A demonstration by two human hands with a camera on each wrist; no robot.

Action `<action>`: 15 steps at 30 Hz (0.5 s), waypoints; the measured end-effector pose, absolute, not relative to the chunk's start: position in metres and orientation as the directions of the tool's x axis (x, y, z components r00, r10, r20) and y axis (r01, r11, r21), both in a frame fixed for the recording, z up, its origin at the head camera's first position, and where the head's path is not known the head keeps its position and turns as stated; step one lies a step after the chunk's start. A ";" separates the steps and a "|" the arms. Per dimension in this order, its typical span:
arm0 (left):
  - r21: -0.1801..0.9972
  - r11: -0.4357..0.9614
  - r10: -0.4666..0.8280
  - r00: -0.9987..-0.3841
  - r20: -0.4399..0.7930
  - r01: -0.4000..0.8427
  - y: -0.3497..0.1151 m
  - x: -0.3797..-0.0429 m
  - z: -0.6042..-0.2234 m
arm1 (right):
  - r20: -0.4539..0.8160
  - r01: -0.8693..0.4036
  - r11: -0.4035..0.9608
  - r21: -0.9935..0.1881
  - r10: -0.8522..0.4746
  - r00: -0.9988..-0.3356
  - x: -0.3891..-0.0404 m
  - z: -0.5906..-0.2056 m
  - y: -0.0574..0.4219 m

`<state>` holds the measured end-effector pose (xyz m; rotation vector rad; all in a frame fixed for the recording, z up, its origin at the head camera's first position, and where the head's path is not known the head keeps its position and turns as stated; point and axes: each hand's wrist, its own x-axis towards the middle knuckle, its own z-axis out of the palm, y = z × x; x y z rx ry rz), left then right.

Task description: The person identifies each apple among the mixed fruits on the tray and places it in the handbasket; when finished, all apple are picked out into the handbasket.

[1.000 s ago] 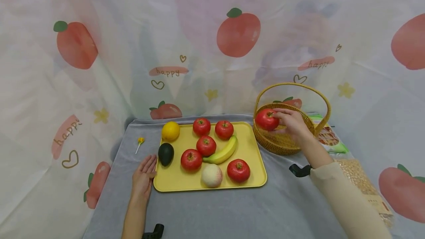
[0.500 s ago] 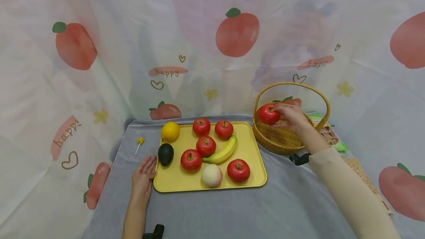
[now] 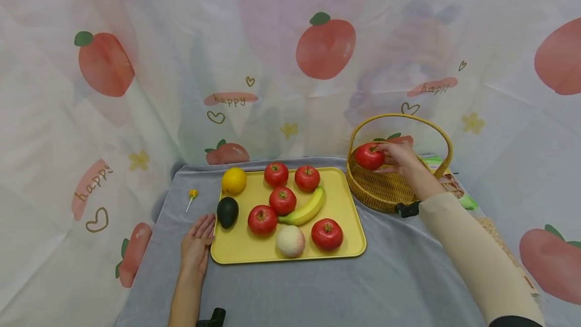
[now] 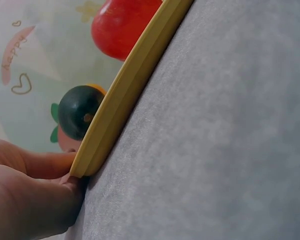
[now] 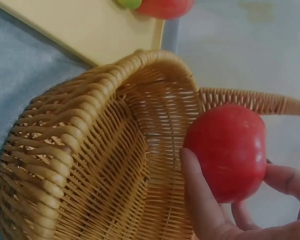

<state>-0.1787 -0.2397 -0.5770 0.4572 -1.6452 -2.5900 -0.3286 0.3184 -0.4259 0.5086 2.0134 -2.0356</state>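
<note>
My right hand (image 3: 399, 160) holds a red apple (image 3: 369, 156) over the wicker basket (image 3: 372, 193), inside the loop of its handle. In the right wrist view, thumb and fingers grip the apple (image 5: 227, 150) from its sides, and the basket's woven inside (image 5: 160, 130) shows bare beside it. My left hand (image 3: 196, 243) rests along the left edge of the yellow tray (image 3: 245, 251), fingers extended. Seen from the left wrist, its digits (image 4: 45, 165) touch the tray rim (image 4: 120, 100) near a corner, close to a dark green avocado (image 4: 80, 111).
On the tray lie several red apples (image 3: 327, 234), a banana (image 3: 306, 211), a pale peach (image 3: 290, 241) and a yellow lemon-like fruit (image 3: 233, 180). A lollipop (image 3: 192, 196) lies left of it on the grey cloth (image 3: 290, 291). Bags (image 3: 487, 228) lie right of the basket.
My right hand has carried the apple slightly right and up, farther over the basket, and its forearm has swung in. The left hand keeps its place at the tray.
</note>
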 end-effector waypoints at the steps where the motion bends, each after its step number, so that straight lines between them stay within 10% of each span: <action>1: 0.892 -0.435 -0.189 -0.956 -0.225 -0.124 -0.240 -0.179 -0.577 | -0.409 0.408 -0.031 -0.912 0.078 -0.909 -0.330 -0.427 0.319; 15: 0.892 -0.431 -0.211 -0.946 -0.246 -0.136 -0.238 -0.179 -0.577 | -0.456 0.446 -0.094 -0.890 0.146 -0.878 -0.352 -0.442 0.329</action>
